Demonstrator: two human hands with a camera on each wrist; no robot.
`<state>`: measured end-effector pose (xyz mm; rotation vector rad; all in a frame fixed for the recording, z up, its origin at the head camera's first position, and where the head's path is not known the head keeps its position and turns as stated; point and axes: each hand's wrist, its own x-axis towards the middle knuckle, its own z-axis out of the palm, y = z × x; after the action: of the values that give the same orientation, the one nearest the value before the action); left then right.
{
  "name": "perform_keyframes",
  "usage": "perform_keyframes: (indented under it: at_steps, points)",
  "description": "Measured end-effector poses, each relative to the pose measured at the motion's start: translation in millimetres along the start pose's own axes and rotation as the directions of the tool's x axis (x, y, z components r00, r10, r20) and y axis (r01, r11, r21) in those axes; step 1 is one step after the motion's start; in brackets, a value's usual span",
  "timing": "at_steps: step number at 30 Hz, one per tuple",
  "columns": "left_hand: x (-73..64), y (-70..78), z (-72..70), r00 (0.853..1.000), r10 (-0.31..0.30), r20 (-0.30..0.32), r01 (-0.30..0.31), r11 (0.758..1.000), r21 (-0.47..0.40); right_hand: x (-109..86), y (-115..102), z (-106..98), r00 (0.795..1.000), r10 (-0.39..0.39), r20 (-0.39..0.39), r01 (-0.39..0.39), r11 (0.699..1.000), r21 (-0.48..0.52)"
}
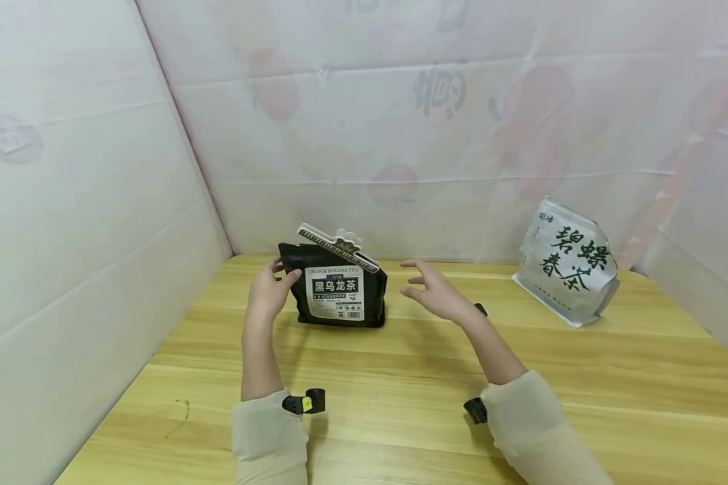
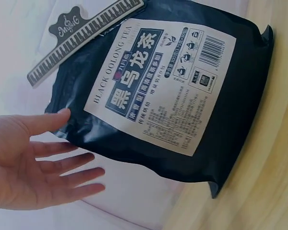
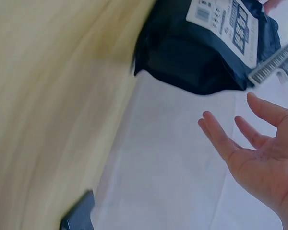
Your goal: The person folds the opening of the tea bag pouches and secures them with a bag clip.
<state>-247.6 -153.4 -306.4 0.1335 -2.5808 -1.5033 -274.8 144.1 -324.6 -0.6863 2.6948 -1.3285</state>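
Note:
A black tea bag [image 1: 373, 289] labelled Black Oolong Tea stands upright on the wooden table. Across its top sits a slanted clip [image 1: 340, 248] with a piano-key pattern and the word Music. My left hand [image 1: 269, 293] is at the bag's upper left edge. In the left wrist view, that hand's thumb [image 2: 53, 120] overlaps the bag's edge; whether it touches cannot be told. The other fingers extend loosely and do not grip. To the right of the bag, apart from it, my right hand [image 1: 433, 293] reaches with spread fingers and holds nothing, as the right wrist view also shows.
A white tea bag [image 1: 567, 263] with dark green characters stands at the back right of the wooden table [image 1: 388, 377]. Pale printed cloth [image 1: 352, 135] hangs behind the table, with more along both sides. Black bands [image 1: 317, 401] are on the wrists.

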Motion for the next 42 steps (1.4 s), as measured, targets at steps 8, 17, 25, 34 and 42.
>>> perform_keyframes:
  at_steps: [8, 17, 25, 34, 42]
  points:
    - [-10.3, 18.1, -3.7, 0.997, 0.019, -0.08, -0.009, 0.992, 0.126, -22.5, 5, -30, 0.998, -0.024, -0.052, 0.024, 1.0, 0.012]
    - [-25.7, 46.2, 2.4, 0.982, 0.143, -0.12, -0.118, 0.974, 0.195, -48.5, 1, -68, 0.989, 0.02, -0.144, -0.023, 1.0, -0.019]
    - [-36.2, 73.7, 32.5, 0.965, 0.247, -0.086, -0.223, 0.949, 0.225, -72.0, -3, -101, 0.971, 0.078, -0.227, -0.099, 0.992, -0.08]
    - [-40.6, 87.5, 69.9, 0.886, 0.422, -0.193, -0.37, 0.894, 0.254, -95.9, 3, -130, 0.92, 0.131, -0.371, -0.189, 0.974, -0.126]
    - [-41.1, 95.7, 84.6, 0.882, 0.434, -0.182, -0.389, 0.89, 0.238, -110.8, 18, -151, 0.872, 0.2, -0.447, -0.244, 0.969, -0.042]
